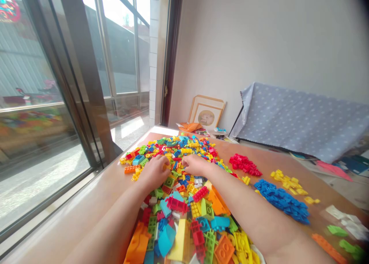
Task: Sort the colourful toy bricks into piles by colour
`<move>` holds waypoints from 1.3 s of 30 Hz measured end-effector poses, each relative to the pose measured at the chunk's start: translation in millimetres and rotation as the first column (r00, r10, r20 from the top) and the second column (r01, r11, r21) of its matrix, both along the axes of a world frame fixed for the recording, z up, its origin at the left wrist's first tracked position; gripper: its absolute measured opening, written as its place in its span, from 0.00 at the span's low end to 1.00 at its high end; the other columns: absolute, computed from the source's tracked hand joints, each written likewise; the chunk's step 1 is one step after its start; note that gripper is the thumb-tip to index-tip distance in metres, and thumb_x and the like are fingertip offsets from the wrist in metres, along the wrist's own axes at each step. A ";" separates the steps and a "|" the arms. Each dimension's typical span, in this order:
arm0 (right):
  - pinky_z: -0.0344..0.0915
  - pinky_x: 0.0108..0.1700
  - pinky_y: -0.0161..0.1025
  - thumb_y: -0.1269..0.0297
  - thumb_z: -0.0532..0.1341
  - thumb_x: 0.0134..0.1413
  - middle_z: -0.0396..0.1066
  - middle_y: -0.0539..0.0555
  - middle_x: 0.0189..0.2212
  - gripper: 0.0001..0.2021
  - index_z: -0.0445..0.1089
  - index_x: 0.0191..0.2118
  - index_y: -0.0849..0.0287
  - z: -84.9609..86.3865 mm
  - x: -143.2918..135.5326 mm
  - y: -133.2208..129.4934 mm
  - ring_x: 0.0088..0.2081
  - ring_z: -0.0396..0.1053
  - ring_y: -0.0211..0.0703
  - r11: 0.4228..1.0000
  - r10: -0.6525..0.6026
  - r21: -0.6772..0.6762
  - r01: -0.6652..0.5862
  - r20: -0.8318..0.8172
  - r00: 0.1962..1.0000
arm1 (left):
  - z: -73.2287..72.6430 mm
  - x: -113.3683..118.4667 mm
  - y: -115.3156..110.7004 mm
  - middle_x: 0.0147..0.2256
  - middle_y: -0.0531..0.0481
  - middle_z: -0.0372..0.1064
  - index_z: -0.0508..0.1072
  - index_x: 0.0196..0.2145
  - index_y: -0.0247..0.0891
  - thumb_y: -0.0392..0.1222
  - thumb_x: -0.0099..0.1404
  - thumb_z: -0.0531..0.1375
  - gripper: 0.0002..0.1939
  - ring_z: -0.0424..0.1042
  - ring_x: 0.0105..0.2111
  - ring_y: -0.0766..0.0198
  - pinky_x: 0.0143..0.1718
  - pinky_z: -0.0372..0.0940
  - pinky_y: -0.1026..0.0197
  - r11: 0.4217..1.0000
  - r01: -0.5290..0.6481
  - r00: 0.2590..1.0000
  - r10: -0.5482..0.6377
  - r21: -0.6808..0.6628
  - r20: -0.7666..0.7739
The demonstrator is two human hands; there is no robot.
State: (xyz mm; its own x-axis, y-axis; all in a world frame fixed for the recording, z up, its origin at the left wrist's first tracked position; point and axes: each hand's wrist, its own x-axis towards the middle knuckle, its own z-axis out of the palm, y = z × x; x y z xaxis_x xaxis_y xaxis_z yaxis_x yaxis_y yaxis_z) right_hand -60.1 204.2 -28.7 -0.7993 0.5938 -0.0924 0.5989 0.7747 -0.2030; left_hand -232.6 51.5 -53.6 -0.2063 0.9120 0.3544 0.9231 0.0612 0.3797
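Observation:
A large heap of mixed plastic building bricks [181,237] runs along the middle of the brown table [95,202]. Over its left side is my left hand [155,172], fingers curled down among the bricks; something small and yellow shows at the fingertips, too small to name. My right hand [194,166] rests on the heap a little to the right, its fingers bent together, and what they hold, if anything, is hidden. Sorted piles lie right of the heap: red pieces [245,164], yellow pieces [289,182] and blue pieces [281,201].
White pieces [347,219], green pieces [337,230] and an orange piece [328,249] lie at the table's right. Glass doors [69,83] stand at the left. Beyond the table are framed pictures [206,116] and a dotted grey-blue cloth [300,117] over a rack.

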 end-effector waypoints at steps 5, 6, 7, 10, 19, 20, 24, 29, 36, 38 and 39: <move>0.57 0.34 0.33 0.66 0.65 0.49 0.78 0.53 0.44 0.15 0.76 0.45 0.52 -6.8 -0.7 -1.4 0.40 0.73 0.43 0.999 -0.040 0.027 0.039 0.034 0.999 | -1.9 1.7 1.6 0.44 0.46 0.73 0.72 0.41 0.43 0.35 0.62 0.55 0.11 0.71 0.45 0.52 0.45 0.63 0.53 1.000 -0.005 0.998 0.005 0.009 -0.055; 0.57 0.33 0.33 0.66 0.65 0.49 0.78 0.52 0.43 0.15 0.76 0.45 0.52 -7.9 -0.7 -0.4 0.40 0.73 0.43 0.999 -0.046 0.026 0.045 0.039 0.998 | -1.4 2.5 1.5 0.44 0.46 0.74 0.72 0.42 0.44 0.36 0.63 0.55 0.12 0.71 0.46 0.51 0.46 0.62 0.52 1.000 -0.002 0.998 0.003 0.015 -0.063; 0.57 0.33 0.33 0.66 0.65 0.49 0.78 0.52 0.43 0.14 0.77 0.44 0.52 -8.7 -0.6 0.7 0.40 0.73 0.43 0.999 -0.048 0.022 0.047 0.044 0.998 | -0.6 3.5 1.5 0.45 0.46 0.74 0.72 0.43 0.44 0.36 0.63 0.55 0.12 0.71 0.47 0.51 0.47 0.62 0.51 1.000 0.001 0.998 0.001 0.027 -0.066; 0.57 0.32 0.33 0.66 0.66 0.47 0.79 0.52 0.37 0.09 0.79 0.37 0.53 -10.2 1.5 3.3 0.37 0.73 0.42 0.999 -0.038 0.003 0.038 0.066 0.997 | 3.8 8.7 1.6 0.46 0.46 0.75 0.72 0.45 0.44 0.36 0.64 0.55 0.12 0.72 0.48 0.51 0.48 0.63 0.52 0.997 0.037 0.998 -0.033 0.073 -0.051; 0.58 0.33 0.32 0.68 0.62 0.53 0.80 0.51 0.37 0.09 0.78 0.39 0.55 -3.2 21.0 13.2 0.38 0.73 0.41 0.994 -0.096 0.048 0.098 -0.031 0.995 | 12.5 33.8 -0.3 0.37 0.51 0.79 0.77 0.37 0.48 0.39 0.65 0.56 0.09 0.73 0.43 0.54 0.43 0.60 0.55 0.980 0.196 0.981 -0.196 -0.039 -0.010; 0.59 0.35 0.32 0.68 0.61 0.54 0.80 0.52 0.39 0.10 0.78 0.40 0.55 -1.5 22.3 15.2 0.40 0.73 0.41 0.992 -0.110 0.057 0.113 -0.048 0.993 | 12.5 34.7 -0.6 0.36 0.52 0.79 0.77 0.36 0.48 0.39 0.64 0.57 0.09 0.73 0.43 0.53 0.43 0.60 0.55 0.979 0.194 0.981 -0.195 -0.054 -0.013; 0.60 0.37 0.32 0.66 0.60 0.58 0.80 0.52 0.39 0.10 0.79 0.40 0.56 2.0 21.2 17.5 0.40 0.74 0.41 0.989 -0.123 0.077 0.127 -0.060 0.991 | 11.0 32.7 0.2 0.35 0.53 0.79 0.77 0.33 0.48 0.37 0.62 0.57 0.09 0.73 0.42 0.54 0.44 0.59 0.54 0.978 0.192 0.981 -0.194 -0.075 -0.014; 0.63 0.41 0.35 0.63 0.62 0.57 0.80 0.54 0.41 0.09 0.80 0.39 0.54 -2.0 12.1 9.4 0.43 0.75 0.46 0.988 -0.094 0.126 0.094 -0.004 0.996 | 8.9 28.4 2.3 0.33 0.53 0.78 0.76 0.31 0.47 0.36 0.61 0.56 0.10 0.73 0.39 0.55 0.42 0.58 0.55 0.977 0.185 0.981 -0.189 -0.102 -0.033; 0.66 0.47 0.41 0.65 0.63 0.56 0.79 0.62 0.46 0.10 0.79 0.42 0.57 -7.1 4.8 7.0 0.49 0.75 0.54 0.980 -0.107 0.176 0.093 0.071 0.992 | 14.9 35.4 -1.0 0.35 0.51 0.79 0.80 0.33 0.50 0.41 0.60 0.59 0.09 0.71 0.42 0.52 0.45 0.58 0.52 0.969 0.205 0.975 -0.215 -0.141 -0.061; 0.66 0.48 0.41 0.66 0.63 0.57 0.78 0.63 0.47 0.10 0.79 0.43 0.57 -8.1 4.4 7.7 0.50 0.75 0.55 0.980 -0.112 0.173 0.100 0.061 0.992 | 16.3 37.8 -1.7 0.36 0.50 0.78 0.81 0.34 0.51 0.44 0.60 0.60 0.09 0.70 0.42 0.51 0.46 0.59 0.51 0.965 0.210 0.971 -0.225 -0.159 -0.086; 0.66 0.48 0.42 0.66 0.62 0.57 0.78 0.64 0.47 0.10 0.79 0.43 0.58 -8.6 4.4 7.8 0.50 0.75 0.55 0.980 -0.115 0.168 0.105 0.051 0.992 | 16.7 38.6 -1.8 0.36 0.49 0.78 0.82 0.34 0.51 0.45 0.61 0.60 0.09 0.70 0.43 0.51 0.46 0.59 0.50 0.964 0.209 0.969 -0.227 -0.167 -0.099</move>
